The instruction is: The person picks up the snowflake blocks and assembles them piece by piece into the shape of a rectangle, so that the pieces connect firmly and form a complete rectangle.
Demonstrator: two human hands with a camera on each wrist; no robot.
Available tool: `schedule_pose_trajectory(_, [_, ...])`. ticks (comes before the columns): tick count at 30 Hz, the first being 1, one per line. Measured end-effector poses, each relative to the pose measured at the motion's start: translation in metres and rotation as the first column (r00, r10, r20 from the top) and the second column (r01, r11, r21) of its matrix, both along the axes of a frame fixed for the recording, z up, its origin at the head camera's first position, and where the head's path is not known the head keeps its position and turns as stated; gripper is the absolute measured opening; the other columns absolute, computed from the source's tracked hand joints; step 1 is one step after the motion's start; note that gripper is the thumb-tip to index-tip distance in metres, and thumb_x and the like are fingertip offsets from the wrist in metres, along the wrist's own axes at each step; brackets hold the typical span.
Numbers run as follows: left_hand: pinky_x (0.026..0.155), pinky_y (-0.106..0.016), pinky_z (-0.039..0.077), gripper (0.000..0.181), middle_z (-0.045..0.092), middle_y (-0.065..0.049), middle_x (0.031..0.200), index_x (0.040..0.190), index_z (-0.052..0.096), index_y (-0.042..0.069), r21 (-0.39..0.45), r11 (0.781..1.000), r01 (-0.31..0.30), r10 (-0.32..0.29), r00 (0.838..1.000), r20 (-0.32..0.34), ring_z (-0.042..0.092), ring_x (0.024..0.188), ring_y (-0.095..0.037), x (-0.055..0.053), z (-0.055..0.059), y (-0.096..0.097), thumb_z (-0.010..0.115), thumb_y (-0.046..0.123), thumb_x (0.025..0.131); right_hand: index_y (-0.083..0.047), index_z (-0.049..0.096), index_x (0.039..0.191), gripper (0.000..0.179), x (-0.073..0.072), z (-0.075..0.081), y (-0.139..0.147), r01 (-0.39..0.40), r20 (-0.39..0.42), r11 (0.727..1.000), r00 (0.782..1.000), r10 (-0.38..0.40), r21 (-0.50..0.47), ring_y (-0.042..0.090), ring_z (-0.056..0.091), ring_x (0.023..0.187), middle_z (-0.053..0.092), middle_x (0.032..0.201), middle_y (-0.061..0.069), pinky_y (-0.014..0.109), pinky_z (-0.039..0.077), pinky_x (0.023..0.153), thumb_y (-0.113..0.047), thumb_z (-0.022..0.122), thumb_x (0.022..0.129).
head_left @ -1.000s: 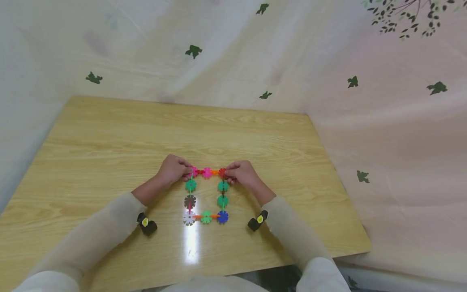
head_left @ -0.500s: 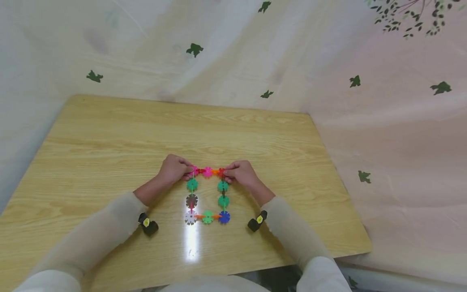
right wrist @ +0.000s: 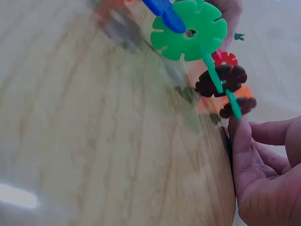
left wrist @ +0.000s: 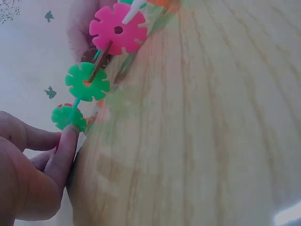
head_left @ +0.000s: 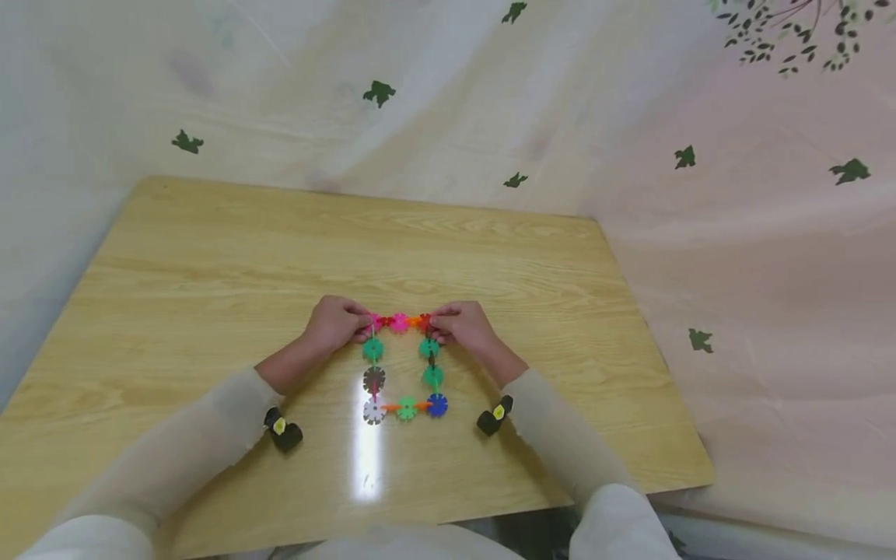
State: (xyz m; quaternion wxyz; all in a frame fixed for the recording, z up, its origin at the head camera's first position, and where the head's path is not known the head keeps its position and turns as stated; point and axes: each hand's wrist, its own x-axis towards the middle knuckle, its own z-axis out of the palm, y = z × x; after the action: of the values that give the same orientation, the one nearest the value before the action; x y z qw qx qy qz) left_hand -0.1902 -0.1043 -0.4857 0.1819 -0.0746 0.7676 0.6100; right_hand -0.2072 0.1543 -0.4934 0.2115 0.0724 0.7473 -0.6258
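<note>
Several notched plastic snowflake discs are joined edge to edge into a four-sided ring, in which a blue disc (head_left: 437, 404) forms the near right corner. A whitish disc (head_left: 374, 411) makes the near left corner, with a light green disc (head_left: 407, 408) between them. My left hand (head_left: 334, 323) pinches the far left corner by a pink disc; finger and thumb partly cover it. At the far right corner my right hand (head_left: 467, 328) pinches a red disc. In the left wrist view, a pink disc (left wrist: 129, 40) shows close up; a green disc (right wrist: 188, 42) does so in the right wrist view.
The ring is over a wood-grain table (head_left: 245, 249), whose near edge lies close to my body. Pale cloth (head_left: 448, 117) with green leaf prints hangs behind and to the right. Black wrist cameras (head_left: 283, 432) sit at both cuffs.
The ring has shifted slightly away from me, its near side also a little to the right. My right hand has moved slightly farther away; both hands keep their pinch. The head view shifted a little.
</note>
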Motion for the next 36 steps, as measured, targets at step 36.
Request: schedule_pose_trajectory(36, [0.053,-0.031,0.06,0.022,0.069,-0.01,0.065,0.081,0.068,-0.005,-0.158,0.957,0.242,-0.244,0.97,0.005,0.069,0.056,-0.019,0.052,0.012,-0.037,0.069,0.011,0.096,0.006,0.066,0.117,0.021,-0.022,0.016,0.009,-0.152,0.032,0.976,0.988,0.148,0.159,0.014,0.059,0.061,0.066,0.076,0.009,0.021,0.051,0.053,-0.001,0.063,0.097])
